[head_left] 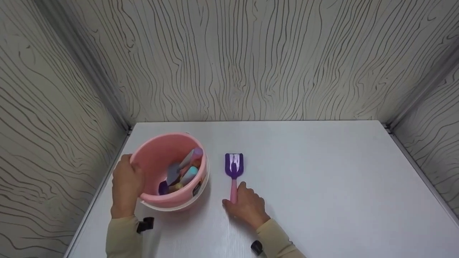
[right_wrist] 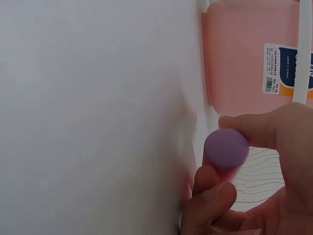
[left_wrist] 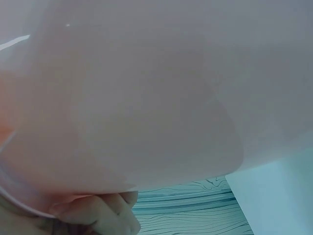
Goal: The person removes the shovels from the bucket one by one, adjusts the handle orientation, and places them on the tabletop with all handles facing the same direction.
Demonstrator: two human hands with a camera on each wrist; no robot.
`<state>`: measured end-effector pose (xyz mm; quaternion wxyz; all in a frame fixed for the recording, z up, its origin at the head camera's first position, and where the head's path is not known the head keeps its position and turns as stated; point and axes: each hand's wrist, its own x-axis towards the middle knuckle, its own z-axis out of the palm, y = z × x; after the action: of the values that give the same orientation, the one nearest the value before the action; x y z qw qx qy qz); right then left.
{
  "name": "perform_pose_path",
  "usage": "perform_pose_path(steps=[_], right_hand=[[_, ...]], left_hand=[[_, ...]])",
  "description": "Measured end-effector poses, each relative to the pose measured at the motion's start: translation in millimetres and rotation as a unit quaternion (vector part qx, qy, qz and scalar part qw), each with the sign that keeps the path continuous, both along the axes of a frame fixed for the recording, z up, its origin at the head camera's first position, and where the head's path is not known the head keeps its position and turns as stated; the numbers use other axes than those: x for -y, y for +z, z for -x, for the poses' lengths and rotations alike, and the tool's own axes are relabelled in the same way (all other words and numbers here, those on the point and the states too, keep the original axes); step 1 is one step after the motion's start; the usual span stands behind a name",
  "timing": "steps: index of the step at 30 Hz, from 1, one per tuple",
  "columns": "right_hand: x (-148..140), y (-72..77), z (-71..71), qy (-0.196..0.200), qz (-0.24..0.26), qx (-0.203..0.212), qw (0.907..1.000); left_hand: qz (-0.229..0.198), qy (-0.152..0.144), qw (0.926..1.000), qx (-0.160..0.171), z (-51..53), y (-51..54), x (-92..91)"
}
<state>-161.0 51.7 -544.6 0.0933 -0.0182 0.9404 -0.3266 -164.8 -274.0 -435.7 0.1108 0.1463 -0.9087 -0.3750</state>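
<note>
One pink, round plastic bucket stands at the left of one white table, its rim gripped by the left hand. Inside are at least two handles, one lilac-ended, one turquoise-ended; overlap hides the full count. Well apart to the bucket's right, one purple-bladed, pink-handled plastic shovel has its handle pinched by the right hand.

The left hand and right hand both grip, curled and well apart.
</note>
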Motion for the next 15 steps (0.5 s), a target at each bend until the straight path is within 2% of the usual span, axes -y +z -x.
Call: perform_pose_path(steps=[8,12,15], right_hand=[[1.2,7.6,5.5,-0.005,-0.033,0.011,0.9994],[3.0,20.8,11.5,-0.008,-0.051,-0.010,0.9986],[5.5,36.7,18.8,0.003,-0.069,-0.045,0.9966]], left_hand=[[-0.007,0.001,0.9997,0.022,-1.0,1.2,-1.0],[-0.013,0.004,0.9994,0.032,-0.1,2.4,-1.3],[-0.008,0.002,0.9998,0.016,0.2,1.5,-0.6]])
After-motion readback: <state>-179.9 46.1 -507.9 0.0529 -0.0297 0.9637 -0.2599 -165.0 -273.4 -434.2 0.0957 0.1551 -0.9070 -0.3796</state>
